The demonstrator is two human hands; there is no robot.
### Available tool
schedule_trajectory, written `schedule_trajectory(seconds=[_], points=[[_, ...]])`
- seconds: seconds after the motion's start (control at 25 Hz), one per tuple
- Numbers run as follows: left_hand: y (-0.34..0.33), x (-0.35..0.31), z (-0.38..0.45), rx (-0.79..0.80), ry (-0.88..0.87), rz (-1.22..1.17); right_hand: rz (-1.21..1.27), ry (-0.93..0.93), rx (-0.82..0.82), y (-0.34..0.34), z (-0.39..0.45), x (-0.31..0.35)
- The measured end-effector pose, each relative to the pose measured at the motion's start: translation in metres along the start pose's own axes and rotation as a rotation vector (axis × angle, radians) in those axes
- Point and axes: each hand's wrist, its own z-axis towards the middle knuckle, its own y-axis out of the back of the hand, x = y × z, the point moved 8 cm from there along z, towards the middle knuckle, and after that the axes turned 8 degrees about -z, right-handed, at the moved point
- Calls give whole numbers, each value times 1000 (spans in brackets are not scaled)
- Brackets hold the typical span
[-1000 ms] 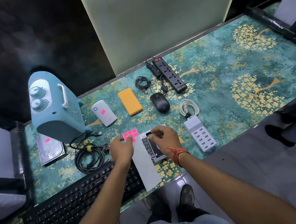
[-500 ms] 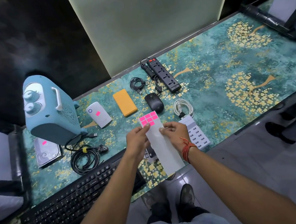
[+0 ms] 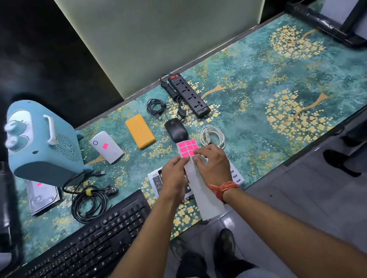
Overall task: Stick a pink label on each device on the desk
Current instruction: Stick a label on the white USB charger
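Where both hands (image 3: 194, 173) pinch, label sheet (image 3: 200, 184) sits.

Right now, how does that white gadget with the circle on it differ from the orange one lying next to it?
The white device already carries a pink label; the orange device shows none. The white device has rounded ends and a printed ring near one end, while the orange device is a plain rectangle with squarer corners. The white device lies nearer the blue heater, the orange device nearer the black mouse. Both lie flat on the patterned desk, apart.
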Motion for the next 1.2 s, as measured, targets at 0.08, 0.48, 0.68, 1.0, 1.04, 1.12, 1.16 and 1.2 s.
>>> schedule_trajectory(seconds=[0.08,0.48,0.68,1.0,1.04,1.12,1.16,1.2], points=[[-3,4,2,0,2,3,17,6,7,1,0,-5],[-6,14,10,43,74,16,118,-87,-1,2,4,-20],[11,7,15,57,116,-18,131,-95,27,-11,3,-10],[20,-7,18,134,119,-8,111,-107,28,-20,2,8],[21,-7,17,139,123,-7,109,-109,24,-20,2,9],[24,-7,18,138,125,-6,103,-114,22,-22,1,11],[26,-5,20,131,127,-6,100,-118,22,-23,0,12],[29,-5,19,119,129,-1,96,-125,22,-24,0,13]])
